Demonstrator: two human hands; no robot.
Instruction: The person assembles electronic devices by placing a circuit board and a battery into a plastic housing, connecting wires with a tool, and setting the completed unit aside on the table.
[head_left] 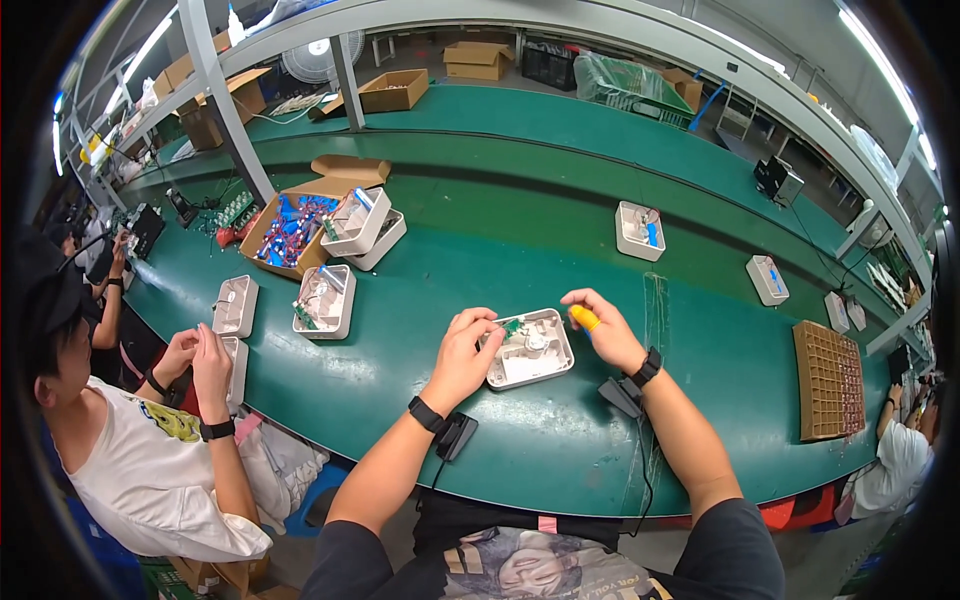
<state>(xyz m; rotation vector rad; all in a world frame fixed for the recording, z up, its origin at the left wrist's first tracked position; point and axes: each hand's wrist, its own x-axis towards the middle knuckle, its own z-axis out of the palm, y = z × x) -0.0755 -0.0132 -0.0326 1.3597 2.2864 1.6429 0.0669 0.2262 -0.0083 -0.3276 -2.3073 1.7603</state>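
In front of me on the bench lies a shallow white plastic housing (pixel 530 368) with a round white part (pixel 537 342) inside. A small green circuit board (pixel 512 328) sits at its upper left corner. My left hand (pixel 462 352) is at that corner, its thumb and forefinger closed at the board's edge; the palm hides part of the housing's left rim. Just off the right rim, my right hand (pixel 608 332) is held with fingers apart and nothing visible in them. A yellow cover (pixel 584 317) wraps one of its digits. Both wrists wear black bands with cabled black devices beside them.
Similar white housings (pixel 325 302) stand at left, with a stacked pair (pixel 358 225) by a cardboard box (pixel 270 255) of blue wired parts. Another housing (pixel 640 231) lies far right of centre. A brown compartment tray (pixel 828 380) stands right. A co-worker (pixel 150 450) sits close on my left.
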